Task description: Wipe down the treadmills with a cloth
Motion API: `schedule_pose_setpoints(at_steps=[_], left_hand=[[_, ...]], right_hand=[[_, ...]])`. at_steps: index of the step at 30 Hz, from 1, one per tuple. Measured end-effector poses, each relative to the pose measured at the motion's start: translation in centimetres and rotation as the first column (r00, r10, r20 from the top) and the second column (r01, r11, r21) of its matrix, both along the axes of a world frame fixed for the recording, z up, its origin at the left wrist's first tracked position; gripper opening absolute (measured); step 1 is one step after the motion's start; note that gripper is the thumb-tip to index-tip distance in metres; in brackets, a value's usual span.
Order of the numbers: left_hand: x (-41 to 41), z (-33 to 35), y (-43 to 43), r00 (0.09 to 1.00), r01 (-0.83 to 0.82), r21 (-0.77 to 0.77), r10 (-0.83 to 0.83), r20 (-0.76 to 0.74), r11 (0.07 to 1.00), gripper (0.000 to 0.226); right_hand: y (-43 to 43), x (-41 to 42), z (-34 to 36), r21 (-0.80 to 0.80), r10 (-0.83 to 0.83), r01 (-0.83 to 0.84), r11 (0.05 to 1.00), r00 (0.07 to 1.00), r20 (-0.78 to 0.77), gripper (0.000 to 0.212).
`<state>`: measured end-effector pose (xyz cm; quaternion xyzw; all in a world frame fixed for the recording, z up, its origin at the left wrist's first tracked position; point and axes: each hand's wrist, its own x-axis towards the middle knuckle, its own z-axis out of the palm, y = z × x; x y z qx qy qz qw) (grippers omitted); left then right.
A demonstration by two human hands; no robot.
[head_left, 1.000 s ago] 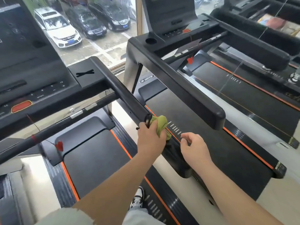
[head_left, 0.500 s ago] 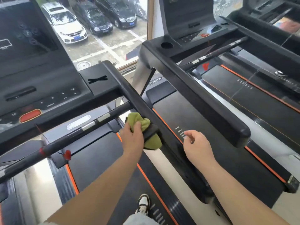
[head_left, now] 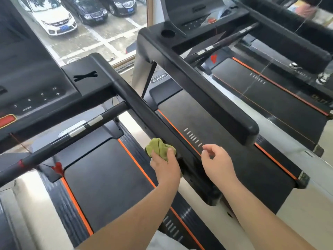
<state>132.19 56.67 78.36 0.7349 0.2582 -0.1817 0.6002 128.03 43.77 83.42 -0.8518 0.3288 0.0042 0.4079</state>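
A: Left hand (head_left: 166, 168) is clamped on the cloth (head_left: 158, 147), which is bunched into a wad and pressed against the inner side of the near treadmill's rail (head_left: 140, 109), toward its free end.

B: And the right hand (head_left: 217, 159)?

A: It holds nothing. The fingers are loosely curled and it hovers just beside the rail on the far side. In this view it lies over the next treadmill's deck (head_left: 225, 132), and I can't see it touching anything.

B: Which step is this, then?

A: Wiping the side rail, I'd say. The cloth is nowhere near the console (head_left: 36, 83), the crossbar (head_left: 75, 130) or the belt (head_left: 108, 177), and the second treadmill is well apart from it.

B: What does the next move call for?

A: Steady pressure and a stroke along the rail's length, with the cloth folded over the top edge so the upper face is covered as well as the side. The wad is small against that rail, so several passes seem likely. The rounded end cap (head_left: 210, 197) would need a turn of the wrist. The free hand could brace on the rail.
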Motion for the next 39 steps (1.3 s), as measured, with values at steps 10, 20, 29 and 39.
schedule_pose_setpoints(at_steps=[10,20,29,39], left_hand=[[-15.3,3.6,-6.1,0.922,0.019,-0.218,-0.101,-0.375,0.976,0.035],[-14.9,8.1,-9.6,0.774,0.459,0.336,-0.556,0.302,0.822,0.032],[-16.9,5.6,-7.9,0.633,0.526,0.754,-0.773,-0.038,0.394,0.035],[-21.9,8.3,-15.8,0.717,0.696,-0.02,-0.695,0.052,0.718,0.008]], right_hand=[[-5.4,-11.0,0.0,0.158,-0.178,0.176,0.972,0.984,0.0,0.034],[-11.2,-19.8,2.1,0.339,-0.344,0.312,0.887,0.938,0.036,0.01],[-10.5,-22.8,3.6,0.457,-0.249,0.224,0.861,0.969,-0.007,0.017],[-15.5,-24.5,4.7,0.604,-0.35,0.344,0.718,0.93,-0.114,0.035]])
